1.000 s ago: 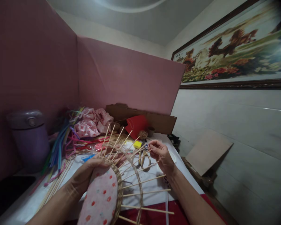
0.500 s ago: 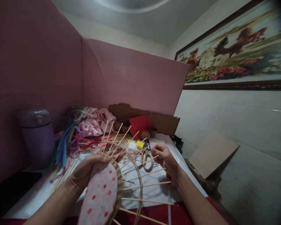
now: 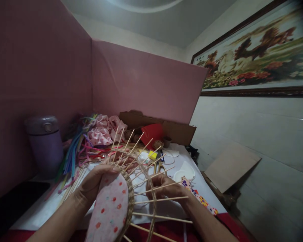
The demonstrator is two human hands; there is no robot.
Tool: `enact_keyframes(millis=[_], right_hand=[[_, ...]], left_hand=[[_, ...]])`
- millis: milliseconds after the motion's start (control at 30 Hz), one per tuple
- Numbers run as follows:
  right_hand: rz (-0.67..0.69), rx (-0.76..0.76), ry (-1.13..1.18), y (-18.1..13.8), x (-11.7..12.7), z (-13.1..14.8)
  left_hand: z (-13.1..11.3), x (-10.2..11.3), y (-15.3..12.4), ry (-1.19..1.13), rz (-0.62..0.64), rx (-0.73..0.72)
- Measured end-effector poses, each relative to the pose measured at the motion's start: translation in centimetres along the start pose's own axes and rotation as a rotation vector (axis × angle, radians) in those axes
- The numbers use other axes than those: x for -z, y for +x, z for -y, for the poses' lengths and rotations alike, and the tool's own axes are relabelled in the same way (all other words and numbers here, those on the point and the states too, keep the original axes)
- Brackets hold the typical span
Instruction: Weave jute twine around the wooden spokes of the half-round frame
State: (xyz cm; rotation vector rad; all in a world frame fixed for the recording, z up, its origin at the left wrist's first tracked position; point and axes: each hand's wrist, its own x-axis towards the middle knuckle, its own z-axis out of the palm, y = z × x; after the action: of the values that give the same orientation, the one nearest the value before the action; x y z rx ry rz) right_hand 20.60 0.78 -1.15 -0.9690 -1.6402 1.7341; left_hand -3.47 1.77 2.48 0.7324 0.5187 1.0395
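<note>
My left hand (image 3: 102, 174) grips a round woven basket base by its upper left rim, thumb on the front and fingers behind. Pale fabric with red dots (image 3: 111, 205) covers its middle, edged by a braided twine rim (image 3: 130, 191). Thin wooden sticks (image 3: 164, 199) fan out from that rim. Farther out, a looser ring of twine (image 3: 154, 205) crosses the sticks. My right hand (image 3: 164, 186) is behind the right-hand sticks, its curled fingertips close to the outer twine ring. What those fingers hold, if anything, is hidden.
Gold-handled scissors (image 3: 159, 168) lie beyond the basket base. Behind are a yellow block (image 3: 153, 155), a red container (image 3: 153, 134) and crumpled pink cloth (image 3: 101, 131). Colourful pipe cleaners (image 3: 74, 154) and a purple tumbler (image 3: 46, 151) stand left. A flower-patterned strip (image 3: 202, 200) lies beside my right forearm.
My right hand has moved left and down, from the stick tips to behind the sticks near the twine ring. My left hand keeps its hold on the basket base. The view has shifted slightly.
</note>
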Motion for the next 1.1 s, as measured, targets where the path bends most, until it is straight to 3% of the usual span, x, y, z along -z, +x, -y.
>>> enact_keyframes(millis=[200,300,400,700,933,1100], right_hand=[[-0.020,0.155,0.146,0.6,-1.2,-0.9],[-0.145,0.241,0.183,0.8,-1.6,-0.9],[-0.263,0.277,0.170,0.9,-1.9,-0.9],[-0.326,0.322,0.406,1.4,-2.2,-1.2],[-0.415,0.296,0.366,1.5,-2.0,-1.1],[-0.442,0.283,0.333,1.2,-1.7,-0.8]], left_hand=[[-0.1,0.0,0.1,-0.012,0.149,-0.001],[-0.2,0.4,0.2,-0.031,0.203,0.008],[-0.3,0.7,0.4,-0.041,0.193,0.007],[-0.3,0.9,0.6,-0.043,0.174,-0.022],[-0.2,0.9,0.4,-0.032,0.132,0.009],[-0.7,0.9,0.4,-0.051,0.158,-0.061]])
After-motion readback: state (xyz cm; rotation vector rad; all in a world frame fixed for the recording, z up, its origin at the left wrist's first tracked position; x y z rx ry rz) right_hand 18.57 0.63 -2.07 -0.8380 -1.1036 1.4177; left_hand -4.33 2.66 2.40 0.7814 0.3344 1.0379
